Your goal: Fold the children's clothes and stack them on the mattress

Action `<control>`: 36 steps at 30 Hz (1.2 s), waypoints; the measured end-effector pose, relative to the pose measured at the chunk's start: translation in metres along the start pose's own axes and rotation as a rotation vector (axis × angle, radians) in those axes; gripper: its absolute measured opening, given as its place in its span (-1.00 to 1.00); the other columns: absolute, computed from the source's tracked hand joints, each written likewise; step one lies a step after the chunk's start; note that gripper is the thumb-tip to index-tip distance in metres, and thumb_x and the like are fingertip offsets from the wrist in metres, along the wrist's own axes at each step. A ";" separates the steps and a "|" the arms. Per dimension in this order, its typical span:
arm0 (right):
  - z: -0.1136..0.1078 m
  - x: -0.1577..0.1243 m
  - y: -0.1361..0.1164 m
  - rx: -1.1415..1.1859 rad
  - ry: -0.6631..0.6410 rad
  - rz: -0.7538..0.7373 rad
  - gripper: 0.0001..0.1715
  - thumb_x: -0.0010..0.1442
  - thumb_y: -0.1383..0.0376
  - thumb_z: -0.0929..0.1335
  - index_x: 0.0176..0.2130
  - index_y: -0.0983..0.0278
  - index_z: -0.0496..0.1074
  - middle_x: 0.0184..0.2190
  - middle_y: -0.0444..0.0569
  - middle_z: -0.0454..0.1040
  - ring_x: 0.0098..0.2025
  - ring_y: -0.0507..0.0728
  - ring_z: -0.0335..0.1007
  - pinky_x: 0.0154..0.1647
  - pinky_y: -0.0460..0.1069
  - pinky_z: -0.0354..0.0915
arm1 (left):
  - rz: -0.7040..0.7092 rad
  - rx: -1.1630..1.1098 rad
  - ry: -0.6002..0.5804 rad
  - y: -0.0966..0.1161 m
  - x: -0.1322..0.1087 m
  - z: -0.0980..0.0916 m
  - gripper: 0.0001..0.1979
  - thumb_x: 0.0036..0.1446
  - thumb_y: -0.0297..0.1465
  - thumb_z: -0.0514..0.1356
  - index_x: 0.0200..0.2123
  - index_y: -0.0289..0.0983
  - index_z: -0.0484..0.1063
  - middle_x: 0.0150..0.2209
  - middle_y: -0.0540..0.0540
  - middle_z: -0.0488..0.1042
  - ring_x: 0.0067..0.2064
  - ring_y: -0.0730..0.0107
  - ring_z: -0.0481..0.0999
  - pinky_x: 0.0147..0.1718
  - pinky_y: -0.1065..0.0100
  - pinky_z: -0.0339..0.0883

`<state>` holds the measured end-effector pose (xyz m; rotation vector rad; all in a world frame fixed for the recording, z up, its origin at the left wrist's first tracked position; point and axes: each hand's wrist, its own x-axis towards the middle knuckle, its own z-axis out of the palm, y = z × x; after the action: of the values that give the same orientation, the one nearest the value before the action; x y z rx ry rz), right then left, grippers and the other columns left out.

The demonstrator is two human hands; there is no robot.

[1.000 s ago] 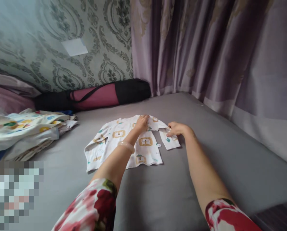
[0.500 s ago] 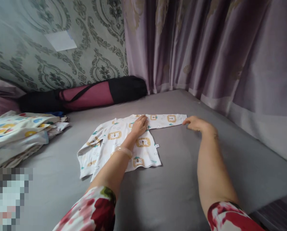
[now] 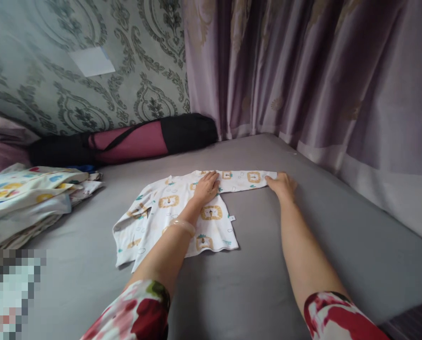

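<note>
A white long-sleeved child's shirt with yellow lion faces lies spread on the grey bed sheet. One sleeve stretches straight out to the right; the other slants down to the left with some creases. My left hand rests flat near the shoulder of the stretched sleeve, fingers extended, a pale bangle on its wrist. At the far end of that sleeve, my right hand grips the cuff, thumb on top and the other fingers behind it. A small white tag sticks out from the shirt's side seam.
To the left sits a pile of folded printed clothes. A long black and maroon bag lies along the patterned wall. Purple curtains hang behind the bed and down its right side.
My right hand has moved slightly left onto the sleeve's end, and its fingers have closed over the cuff. My left hand stays in place on the shirt.
</note>
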<state>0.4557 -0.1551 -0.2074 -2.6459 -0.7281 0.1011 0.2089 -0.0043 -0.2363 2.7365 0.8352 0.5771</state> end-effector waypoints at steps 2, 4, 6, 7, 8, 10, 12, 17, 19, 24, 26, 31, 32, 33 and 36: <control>0.001 0.006 -0.001 0.046 -0.027 0.052 -0.52 0.08 0.12 0.41 -0.06 0.33 0.51 -0.11 0.26 0.53 -0.01 0.38 0.44 0.00 0.21 0.26 | -0.025 0.012 -0.040 0.003 -0.001 -0.004 -0.54 0.31 -0.35 -0.06 0.23 -0.32 0.25 0.28 -0.17 0.25 0.31 0.19 0.18 0.30 0.17 0.04; 0.002 0.012 -0.002 0.133 -0.028 0.054 -0.57 0.06 0.15 0.41 -0.08 0.28 0.52 -0.13 0.16 0.55 -0.05 0.32 0.47 -0.03 0.15 0.28 | -0.045 0.021 -0.073 0.007 -0.003 -0.007 -0.52 0.31 -0.35 -0.08 0.27 -0.27 0.20 0.31 -0.09 0.22 0.33 0.16 0.13 0.29 0.16 0.04; 0.004 0.016 -0.001 0.265 0.012 0.005 -0.60 0.11 0.16 0.37 -0.09 0.30 0.51 -0.17 0.13 0.56 -0.11 0.25 0.48 -0.10 0.07 0.31 | -0.059 0.036 -0.097 0.010 -0.004 -0.010 -0.50 0.32 -0.35 -0.10 0.30 -0.20 0.14 0.32 -0.01 0.19 0.35 0.15 0.10 0.29 0.15 0.04; 0.004 0.017 0.000 0.327 0.046 -0.011 -0.61 0.13 0.16 0.35 -0.09 0.32 0.50 -0.18 0.13 0.56 -0.14 0.22 0.48 -0.13 0.04 0.31 | -0.066 0.047 -0.107 0.012 -0.004 -0.010 -0.50 0.32 -0.35 -0.11 0.31 -0.18 0.12 0.33 0.02 0.18 0.35 0.15 0.08 0.29 0.15 0.04; 0.005 0.018 0.002 0.373 0.085 -0.011 -0.61 0.15 0.17 0.34 -0.10 0.34 0.50 -0.20 0.14 0.56 -0.17 0.21 0.48 -0.16 0.03 0.32 | -0.074 0.060 -0.115 0.014 -0.004 -0.011 -0.49 0.33 -0.35 -0.12 0.32 -0.18 0.11 0.33 0.02 0.18 0.36 0.15 0.07 0.29 0.15 0.02; 0.004 0.018 0.006 0.395 0.159 0.036 -0.63 0.14 0.19 0.33 -0.13 0.36 0.50 -0.24 0.14 0.56 -0.20 0.21 0.47 -0.17 0.03 0.32 | -0.088 0.085 -0.123 0.016 -0.004 -0.011 -0.48 0.33 -0.32 -0.13 0.33 -0.22 0.09 0.32 -0.02 0.19 0.36 0.15 0.06 0.30 0.13 -0.01; 0.002 0.015 0.011 0.340 0.187 0.080 -0.64 0.15 0.20 0.32 -0.14 0.36 0.51 -0.24 0.15 0.55 -0.17 0.24 0.46 -0.14 0.07 0.31 | -0.093 0.098 -0.122 0.017 -0.004 -0.010 -0.48 0.34 -0.30 -0.13 0.33 -0.24 0.07 0.32 -0.06 0.19 0.36 0.14 0.06 0.31 0.10 -0.04; -0.002 0.003 0.010 0.123 0.108 0.085 -0.59 0.26 0.20 0.26 0.01 0.35 0.46 -0.09 0.25 0.51 -0.02 0.32 0.43 -0.04 0.14 0.27 | -0.087 0.086 -0.098 0.016 -0.003 -0.005 -0.49 0.33 -0.28 -0.11 0.31 -0.21 0.13 0.32 -0.08 0.20 0.36 0.09 0.06 0.31 0.04 -0.05; -0.002 -0.002 0.007 0.060 0.094 0.077 -0.59 0.29 0.21 0.24 0.01 0.37 0.45 -0.06 0.28 0.50 0.02 0.34 0.41 -0.02 0.15 0.25 | -0.075 0.081 -0.099 0.015 -0.003 -0.004 -0.50 0.33 -0.28 -0.11 0.29 -0.20 0.16 0.32 -0.08 0.20 0.36 0.08 0.06 0.30 0.02 -0.05; -0.001 -0.009 0.007 -0.029 0.199 0.058 -0.61 0.28 0.26 0.22 -0.02 0.40 0.44 0.01 0.32 0.43 0.10 0.37 0.30 0.02 0.19 0.19 | -0.065 0.089 -0.109 0.014 -0.003 -0.003 -0.52 0.33 -0.27 -0.12 0.27 -0.16 0.20 0.33 -0.06 0.18 0.37 0.08 0.04 0.30 -0.01 -0.05; -0.002 -0.012 0.002 -0.047 0.275 0.034 -0.59 0.28 0.30 0.19 0.04 0.42 0.39 0.07 0.34 0.38 0.16 0.39 0.22 0.07 0.22 0.14 | -0.069 0.092 -0.108 0.015 -0.003 -0.003 -0.52 0.33 -0.27 -0.12 0.27 -0.16 0.20 0.33 -0.06 0.17 0.37 0.07 0.04 0.30 -0.01 -0.06; 0.008 -0.032 -0.055 0.030 -0.015 -0.423 -0.44 0.34 0.32 0.09 0.24 0.47 0.19 0.15 0.29 0.34 0.20 0.26 0.22 0.19 0.09 0.08 | -0.052 0.111 -0.097 0.017 -0.004 -0.004 -0.51 0.34 -0.25 -0.13 0.28 -0.19 0.19 0.34 -0.09 0.15 0.36 0.05 0.05 0.30 -0.02 -0.08; 0.013 -0.040 -0.072 0.048 -0.115 -0.545 -0.43 0.35 0.29 0.06 0.25 0.47 0.18 0.19 0.26 0.32 0.23 0.23 0.19 0.22 0.06 0.05 | -0.050 0.114 -0.097 0.016 -0.004 -0.004 -0.50 0.34 -0.25 -0.13 0.28 -0.20 0.19 0.34 -0.10 0.15 0.36 0.04 0.04 0.29 -0.02 -0.07; 0.020 -0.049 -0.089 0.066 -0.196 -0.646 -0.41 0.37 0.25 0.04 0.26 0.45 0.18 0.22 0.22 0.29 0.26 0.21 0.16 0.25 0.04 0.01 | -0.046 0.116 -0.103 0.016 -0.005 -0.004 -0.50 0.34 -0.26 -0.12 0.29 -0.21 0.18 0.34 -0.11 0.15 0.37 0.03 0.04 0.29 -0.03 -0.07; 0.040 -0.073 -0.131 0.120 -0.358 -0.833 -0.31 0.39 0.10 -0.03 0.30 0.38 0.14 0.33 0.12 0.13 0.38 0.20 -0.07 0.35 0.06 -0.16 | -0.015 0.130 -0.141 0.011 -0.005 -0.004 -0.44 0.27 -0.31 0.02 0.30 -0.30 0.16 0.33 -0.23 0.15 0.37 0.00 0.03 0.29 -0.02 -0.07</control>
<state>0.3231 -0.0750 -0.1953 -2.0273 -1.8023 0.3678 0.2084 -0.0159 -0.2303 2.8444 0.8864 0.3327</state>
